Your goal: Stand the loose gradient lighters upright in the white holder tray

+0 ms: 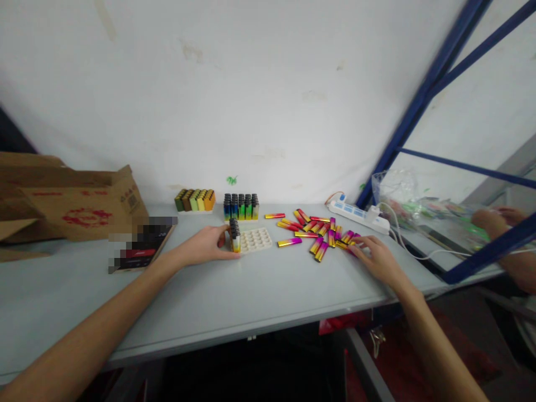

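Note:
My left hand (211, 244) grips the left end of a white tray with round holes (257, 239), its thumb along the near side. A row of lighters with black tops (235, 237) stands upright in that end, against my fingers. My right hand (374, 258) is at the right edge of a loose pile of shiny lighters (320, 229), coloured yellow-purple and yellow-red. Its thumb and fingers close around a purple-and-yellow lighter (353, 245), partly hidden by them.
Behind the tray stand a block of blue and green lighters (242, 207) and a block of green-to-orange ones (195, 201). A cardboard box (84, 204) and dark flat box (144, 245) lie left. A power strip (359, 216), blue frame (402, 134) and another person's arm (515, 254) are right.

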`<act>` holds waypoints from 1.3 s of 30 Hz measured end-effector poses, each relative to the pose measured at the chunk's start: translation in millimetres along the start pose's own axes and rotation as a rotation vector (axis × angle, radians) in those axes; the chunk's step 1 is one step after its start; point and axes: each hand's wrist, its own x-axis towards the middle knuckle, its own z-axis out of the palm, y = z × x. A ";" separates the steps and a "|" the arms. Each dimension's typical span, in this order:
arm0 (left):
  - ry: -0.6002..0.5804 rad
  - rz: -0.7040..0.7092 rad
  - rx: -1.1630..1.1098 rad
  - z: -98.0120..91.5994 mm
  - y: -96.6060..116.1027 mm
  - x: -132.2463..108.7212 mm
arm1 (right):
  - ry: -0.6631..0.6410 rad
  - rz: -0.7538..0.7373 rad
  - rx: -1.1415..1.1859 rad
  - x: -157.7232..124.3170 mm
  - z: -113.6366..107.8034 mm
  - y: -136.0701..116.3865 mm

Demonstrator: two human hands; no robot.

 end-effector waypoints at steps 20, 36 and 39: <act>0.030 0.022 -0.037 2.3 -1.3 -0.2 | -0.471 -0.163 -0.035 162.8 47.5 -22.2; 0.003 0.037 -0.148 -6.0 6.3 -9.9 | -0.421 -0.070 1.275 133.9 44.0 -183.3; -0.001 0.045 -0.159 -5.0 6.6 -10.9 | -0.468 -0.044 1.322 136.8 59.7 -212.3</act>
